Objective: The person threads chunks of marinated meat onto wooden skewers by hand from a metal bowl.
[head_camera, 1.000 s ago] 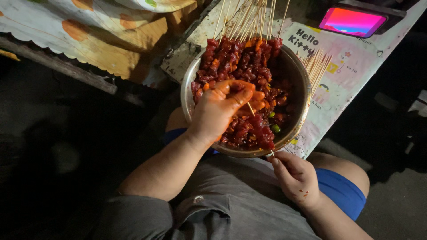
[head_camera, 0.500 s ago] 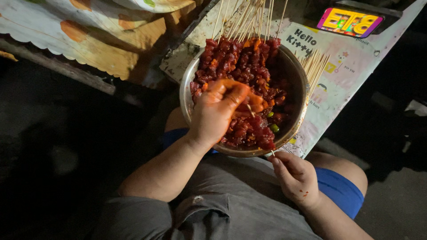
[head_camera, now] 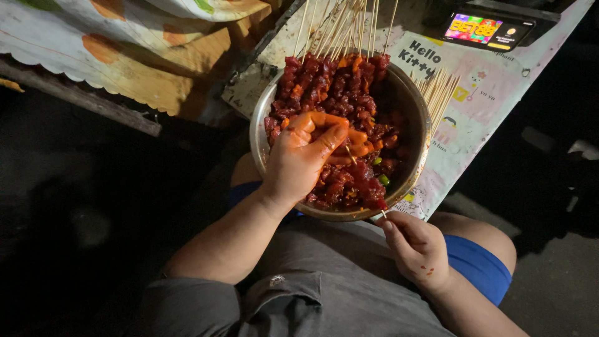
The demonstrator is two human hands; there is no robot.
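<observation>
A round metal bowl [head_camera: 417, 106] rests on my lap and holds red marinated meat pieces [head_camera: 340, 93]; several finished skewers lean on its far rim. My left hand [head_camera: 306, 156], stained orange with marinade, is in the bowl with its fingers pinched on a meat piece. My right hand [head_camera: 417, 248] is below the bowl's near rim, gripping the end of a thin bamboo skewer [head_camera: 374, 198] that runs up into the bowl with several meat pieces threaded on it.
A bundle of bare bamboo sticks [head_camera: 437, 90] lies on a printed pink sheet [head_camera: 493, 93] right of the bowl. A lit phone [head_camera: 490, 30] sits at the top right. A patterned cloth [head_camera: 125, 56] covers the surface at the upper left. Dark floor surrounds.
My left hand has shifted slightly within the bowl, its fingers closing tighter on meat near the skewer tip. My right hand has stayed in place with the skewer.
</observation>
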